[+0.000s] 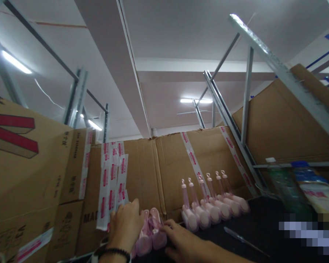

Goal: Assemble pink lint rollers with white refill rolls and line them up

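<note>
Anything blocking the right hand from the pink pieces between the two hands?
Nothing visible: the right hand is already beside those pink pieces, its fingertips appearing to touch the nearest. The row of pink pieces and the pen lie off to the right, outside that gap.

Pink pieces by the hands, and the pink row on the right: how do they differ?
The pink pieces show broad, rounded tops; the pink row has slim stems ending in small rings. The left hand and right hand are at the pieces; the row is clear of both. The pieces look deeper pink, the row's bodies paler. Both are before cardboard.
</note>
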A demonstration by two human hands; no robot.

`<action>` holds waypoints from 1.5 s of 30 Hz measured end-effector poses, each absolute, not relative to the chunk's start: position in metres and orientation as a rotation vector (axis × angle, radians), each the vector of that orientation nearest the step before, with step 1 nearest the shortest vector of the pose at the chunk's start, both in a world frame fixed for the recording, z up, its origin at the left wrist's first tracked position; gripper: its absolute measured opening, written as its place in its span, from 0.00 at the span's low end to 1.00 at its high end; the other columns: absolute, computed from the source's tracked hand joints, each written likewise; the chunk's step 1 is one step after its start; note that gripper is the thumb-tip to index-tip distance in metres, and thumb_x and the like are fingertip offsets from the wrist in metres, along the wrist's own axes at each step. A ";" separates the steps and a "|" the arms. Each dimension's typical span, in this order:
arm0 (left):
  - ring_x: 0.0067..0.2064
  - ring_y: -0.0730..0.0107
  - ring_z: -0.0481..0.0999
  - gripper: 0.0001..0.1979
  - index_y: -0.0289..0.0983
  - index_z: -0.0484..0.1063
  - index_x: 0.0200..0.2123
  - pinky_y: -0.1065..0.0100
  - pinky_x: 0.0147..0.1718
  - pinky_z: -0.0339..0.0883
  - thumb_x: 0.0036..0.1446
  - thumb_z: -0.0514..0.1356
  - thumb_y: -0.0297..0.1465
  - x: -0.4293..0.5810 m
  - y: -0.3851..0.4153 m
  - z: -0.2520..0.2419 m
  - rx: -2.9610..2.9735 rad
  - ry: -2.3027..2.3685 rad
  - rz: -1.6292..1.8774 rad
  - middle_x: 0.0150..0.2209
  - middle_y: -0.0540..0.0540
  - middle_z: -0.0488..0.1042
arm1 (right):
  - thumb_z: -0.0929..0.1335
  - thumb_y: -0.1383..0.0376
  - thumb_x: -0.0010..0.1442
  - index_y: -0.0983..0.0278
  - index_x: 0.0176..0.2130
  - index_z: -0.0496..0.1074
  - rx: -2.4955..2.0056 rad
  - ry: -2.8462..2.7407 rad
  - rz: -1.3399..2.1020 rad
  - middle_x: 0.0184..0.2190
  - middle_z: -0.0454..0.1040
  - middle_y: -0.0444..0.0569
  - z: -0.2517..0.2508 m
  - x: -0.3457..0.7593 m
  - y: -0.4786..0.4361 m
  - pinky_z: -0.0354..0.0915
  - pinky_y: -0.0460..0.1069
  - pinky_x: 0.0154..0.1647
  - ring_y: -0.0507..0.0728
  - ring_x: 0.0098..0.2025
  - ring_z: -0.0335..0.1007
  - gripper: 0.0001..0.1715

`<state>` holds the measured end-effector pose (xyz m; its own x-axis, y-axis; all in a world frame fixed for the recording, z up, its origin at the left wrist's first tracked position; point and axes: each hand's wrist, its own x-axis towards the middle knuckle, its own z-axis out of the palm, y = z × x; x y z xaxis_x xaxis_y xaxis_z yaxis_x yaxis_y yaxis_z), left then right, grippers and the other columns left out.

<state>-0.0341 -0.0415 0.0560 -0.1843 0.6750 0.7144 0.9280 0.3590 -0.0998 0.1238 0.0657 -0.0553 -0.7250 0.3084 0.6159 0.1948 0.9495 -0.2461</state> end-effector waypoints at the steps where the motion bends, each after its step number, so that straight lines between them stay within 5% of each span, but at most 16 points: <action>1: 0.46 0.49 0.78 0.12 0.36 0.73 0.41 0.54 0.41 0.64 0.59 0.52 0.32 -0.034 -0.041 0.056 -1.387 -1.945 -0.474 0.41 0.38 0.81 | 0.67 0.70 0.52 0.61 0.61 0.60 -0.374 -2.399 0.206 0.60 0.61 0.57 -0.056 0.123 0.066 0.59 0.53 0.60 0.64 0.59 0.64 0.38; 11: 0.45 0.51 0.77 0.11 0.37 0.74 0.38 0.55 0.42 0.63 0.59 0.53 0.32 -0.036 -0.037 0.053 -1.404 -1.875 -0.557 0.39 0.40 0.80 | 0.66 0.70 0.55 0.60 0.54 0.64 -0.506 -2.378 0.196 0.52 0.65 0.53 -0.058 0.126 0.075 0.61 0.51 0.51 0.60 0.53 0.67 0.26; 19: 0.42 0.53 0.78 0.10 0.37 0.73 0.34 0.57 0.39 0.62 0.59 0.52 0.31 -0.038 -0.032 0.052 -1.458 -1.850 -0.631 0.37 0.41 0.80 | 0.65 0.64 0.59 0.62 0.39 0.71 -0.653 -2.227 0.117 0.42 0.71 0.49 -0.050 0.128 0.087 0.60 0.47 0.41 0.56 0.43 0.70 0.07; 24: 0.40 0.56 0.77 0.10 0.36 0.74 0.35 0.61 0.37 0.61 0.60 0.52 0.30 -0.034 -0.028 0.052 -1.543 -1.825 -0.659 0.37 0.40 0.80 | 0.63 0.59 0.63 0.64 0.27 0.72 -0.788 -2.114 0.063 0.33 0.74 0.50 -0.037 0.143 0.098 0.56 0.48 0.35 0.55 0.36 0.70 0.18; 33: 0.41 0.63 0.76 0.08 0.37 0.73 0.35 0.67 0.39 0.62 0.60 0.54 0.29 -0.022 -0.020 0.040 -1.737 -1.752 -0.739 0.38 0.44 0.79 | 0.68 0.57 0.58 0.63 0.38 0.74 -0.750 -2.148 0.116 0.36 0.77 0.49 -0.029 0.155 0.091 0.58 0.47 0.37 0.56 0.38 0.69 0.13; 45: 0.47 0.59 0.76 0.12 0.36 0.72 0.43 0.63 0.46 0.63 0.57 0.55 0.29 -0.030 -0.005 0.018 -1.872 -1.814 -0.723 0.43 0.39 0.78 | 0.71 0.60 0.54 0.63 0.44 0.75 -0.549 -2.385 0.370 0.37 0.78 0.48 -0.036 0.148 0.086 0.61 0.45 0.34 0.54 0.36 0.71 0.17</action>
